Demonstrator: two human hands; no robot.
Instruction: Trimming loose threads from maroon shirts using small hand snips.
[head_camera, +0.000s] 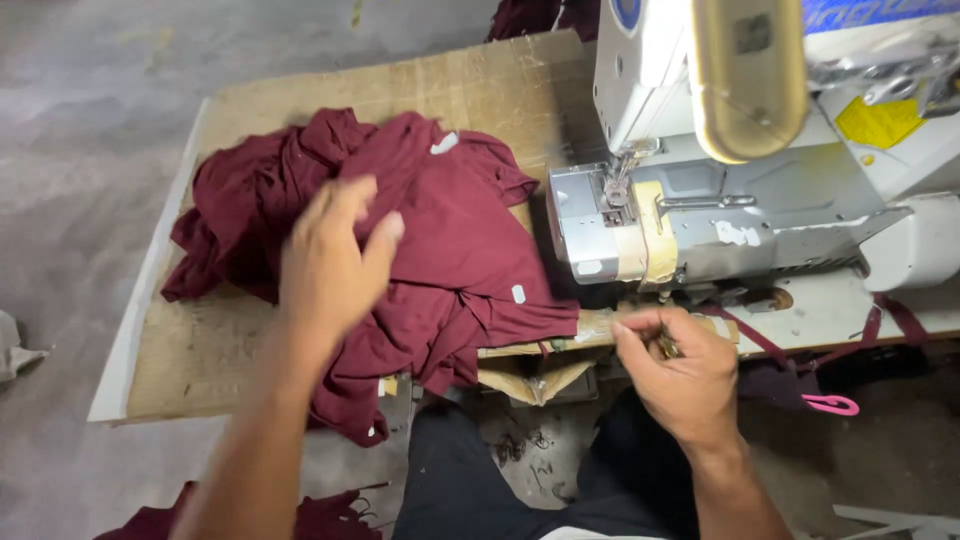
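- Left hand (330, 265) rests spread and open on the maroon garment pile (450, 240), pinning it flat on the wooden worktop (200, 350).
- Right hand (680, 370) pinches 1 small object, unidentifiable, its grip narrow, just below the sewing machine (700, 210).

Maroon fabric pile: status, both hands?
Left hand open, over the maroon fabric pile. Right hand pinched on something small, unclear. Sewing machine right of pile; nothing between.

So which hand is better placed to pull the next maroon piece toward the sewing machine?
Probably the left hand: it hovers right over the maroon fabric pile. The right hand is off the pile, fingers pinching something small.
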